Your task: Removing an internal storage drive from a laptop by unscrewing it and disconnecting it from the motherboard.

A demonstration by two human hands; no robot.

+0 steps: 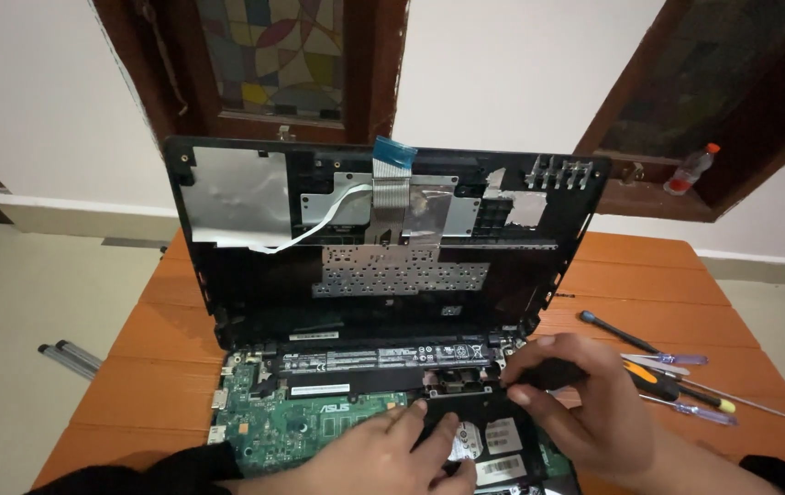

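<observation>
Your left hand (383, 454) presses flat on the hard drive (480, 440) while your right hand (576, 403) pinches its black bracket (457, 390) just ahead, the drive's long axis running away from you, screwdrivers (677, 376) right on the counter (649, 275).

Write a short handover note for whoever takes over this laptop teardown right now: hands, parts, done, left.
Left hand presses flat on the hard drive.
Right hand pinches the drive's black bracket at its top edge.
Upper case is already lifted and stands upright; green motherboard and battery are exposed.
Drive is still seated.
Screwdrivers lie on the table, right.
</observation>
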